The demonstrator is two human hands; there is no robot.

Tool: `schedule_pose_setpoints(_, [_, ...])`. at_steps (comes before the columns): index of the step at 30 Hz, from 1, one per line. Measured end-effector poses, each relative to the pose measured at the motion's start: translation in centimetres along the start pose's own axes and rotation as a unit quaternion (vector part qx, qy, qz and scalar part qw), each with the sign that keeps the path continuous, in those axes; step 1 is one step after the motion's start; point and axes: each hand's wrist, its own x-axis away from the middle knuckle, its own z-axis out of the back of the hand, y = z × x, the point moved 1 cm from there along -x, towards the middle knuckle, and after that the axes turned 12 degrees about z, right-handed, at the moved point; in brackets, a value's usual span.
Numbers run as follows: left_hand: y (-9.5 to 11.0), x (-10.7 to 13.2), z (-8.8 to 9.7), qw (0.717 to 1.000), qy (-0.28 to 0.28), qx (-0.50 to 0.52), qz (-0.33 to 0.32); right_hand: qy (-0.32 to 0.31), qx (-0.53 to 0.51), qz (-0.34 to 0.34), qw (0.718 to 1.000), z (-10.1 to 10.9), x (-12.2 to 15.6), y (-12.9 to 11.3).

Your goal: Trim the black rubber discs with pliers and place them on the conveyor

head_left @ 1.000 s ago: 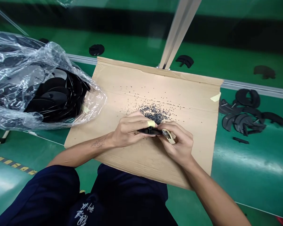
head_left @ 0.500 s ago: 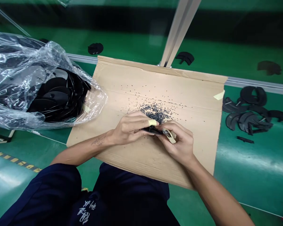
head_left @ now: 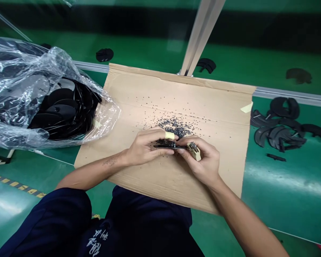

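My left hand grips a thin, flat black plastic piece, seen nearly edge-on, and a strip of beige tape is wrapped round one finger. My right hand pinches a small tool with a beige taped handle and a metal tip, which touches or nearly touches the piece's right end. Both hands are above a flattened cardboard sheet. A heap of black plastic crumbs lies on it just beyond my fingers.
To the left, a clear plastic bag holds a stack of black discs. Black curved parts lie on the green bench to the right. An aluminium rail and an upright post stand beyond the cardboard.
The black piece now lies more level between my hands. The taped tool stands more upright at its right end. The view has shifted slightly.
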Motion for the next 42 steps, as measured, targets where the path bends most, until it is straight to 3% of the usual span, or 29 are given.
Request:
schedule_pose_setpoints(6, [-0.1,0.2,0.1,1.0,-0.005,-0.004,-0.008,-0.005,0.01,0.074,0.997,0.3,-0.1,-0.1])
schedule_pose_setpoints(9, [-0.3,0.1,0.4,0.992,-0.068,0.084,0.071,-0.011,0.012,0.078,0.997,0.5,0.0,0.0])
schedule_pose_setpoints(12, [-0.5,0.0,0.5,0.962,-0.123,0.166,0.178,-0.02,0.01,0.077,0.997,0.5,0.1,0.0])
schedule_pose_setpoints(15, [-0.6,-0.1,0.5,0.945,-0.141,0.2,0.217,-0.029,0.002,0.081,0.996,0.4,0.2,0.0])
schedule_pose_setpoints(22, [-0.1,-0.2,0.5,0.981,-0.105,0.125,0.109,-0.036,0.027,0.125,0.991,0.1,0.5,-0.1])
schedule_pose_setpoints(29, [-0.1,0.0,0.2,0.979,-0.101,0.136,0.116,0.019,0.081,0.142,0.986,0.2,0.5,-0.1])
schedule_pose_setpoints(31, [-0.2,0.0,0.1,0.986,-0.083,0.098,0.104,0.024,0.083,0.136,0.987,0.4,0.3,0.0])
schedule_pose_setpoints(36, [-0.4,0.1,0.2,0.999,-0.001,0.009,0.052,-0.024,0.111,0.097,0.989,1.4,-0.3,0.7])
schedule_pose_setpoints(42, [-0.5,-0.2,0.6,1.0,0.007,0.006,0.004,-0.079,0.247,0.139,0.956,2.3,-0.5,1.5])
